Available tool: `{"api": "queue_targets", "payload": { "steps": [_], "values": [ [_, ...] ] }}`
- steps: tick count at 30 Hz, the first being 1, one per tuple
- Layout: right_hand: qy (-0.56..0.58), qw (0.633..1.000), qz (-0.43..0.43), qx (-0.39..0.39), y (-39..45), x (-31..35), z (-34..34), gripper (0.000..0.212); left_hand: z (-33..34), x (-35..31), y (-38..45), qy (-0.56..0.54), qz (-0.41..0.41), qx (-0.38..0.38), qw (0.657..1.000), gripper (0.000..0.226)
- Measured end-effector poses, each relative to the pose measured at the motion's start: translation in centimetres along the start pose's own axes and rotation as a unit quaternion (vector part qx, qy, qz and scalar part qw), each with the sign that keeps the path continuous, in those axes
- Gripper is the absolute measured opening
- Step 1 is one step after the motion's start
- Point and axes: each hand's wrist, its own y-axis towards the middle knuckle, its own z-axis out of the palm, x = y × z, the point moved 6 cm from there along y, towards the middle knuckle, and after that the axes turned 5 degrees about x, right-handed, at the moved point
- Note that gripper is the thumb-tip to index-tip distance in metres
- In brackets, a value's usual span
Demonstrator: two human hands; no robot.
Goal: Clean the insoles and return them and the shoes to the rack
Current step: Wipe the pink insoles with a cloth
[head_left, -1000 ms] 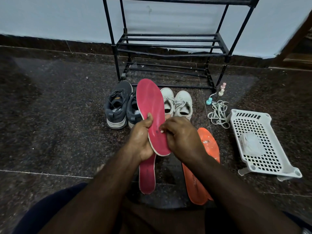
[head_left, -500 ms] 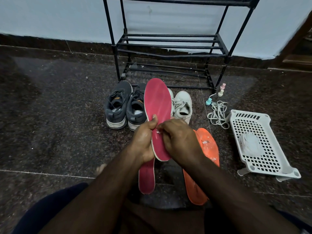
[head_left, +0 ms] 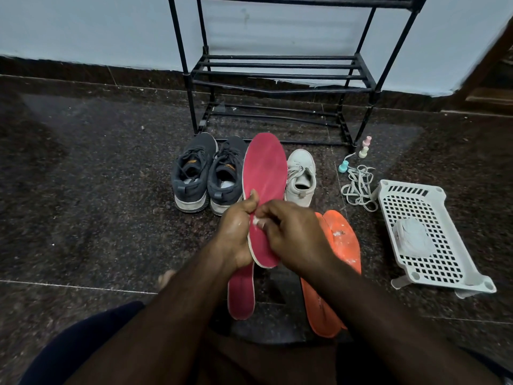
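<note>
Since a second ago the held red insole has swung rightward and now hides most of one white shoe, leaving only the other white shoe showing beside it. Left hand grips the insole's lower edge, thumb laid up its face; right hand has its fingers curled around a small white wad, seemingly a wipe, pressed against the red surface. A second red insole lies on the floor below the hands, and two orange insoles lie overlapped to the right, one with white specks on it. Both grey shoes stand in front of the rack, whose shelves hold nothing visible. White laces and small pastel bottles sit near a white basket with a pale bundle inside. The likely trouble is the bendy insole folding or slipping from a grip so low on it if the rubbing presses hard. It could drop onto the gritty floor and pick up dirt again. The wad is small and could shed bits, as the specks on the orange one suggest.
</note>
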Motion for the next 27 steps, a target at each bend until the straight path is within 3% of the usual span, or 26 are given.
{"api": "queue_targets", "payload": {
  "steps": [3, 8, 14, 19, 24, 27],
  "values": [
    [-0.005, 0.999, -0.034, 0.013, -0.3, 0.6, 0.1, 0.013, -0.1, -0.1, 0.1, 0.012, 0.000, -0.013, 1.000, 0.054],
    [-0.059, 0.995, -0.005, -0.074, 1.7, -1.6, -1.9, 0.014, 0.7, 0.4, -0.3, 0.019, 0.018, -0.002, 1.000, 0.044],
    [0.001, 0.999, -0.034, 0.022, -0.5, 0.1, 0.2, 0.015, 0.1, -0.1, -0.1, 0.005, 0.002, -0.018, 1.000, 0.053],
    [-0.050, 0.996, -0.012, -0.069, 1.5, -1.5, -1.9, 0.014, 0.5, 0.3, -0.3, 0.031, 0.019, -0.010, 0.999, 0.036],
    [0.027, 0.998, -0.022, 0.043, -0.4, 0.0, 0.1, 0.019, 0.1, 0.2, -0.2, 0.014, -0.013, -0.014, 1.000, 0.042],
    [0.127, 0.989, 0.047, 0.062, 0.3, -1.3, -0.5, 0.019, 0.2, 0.1, 0.1, -0.010, 0.005, -0.004, 1.000, 0.034]
  ]
}}
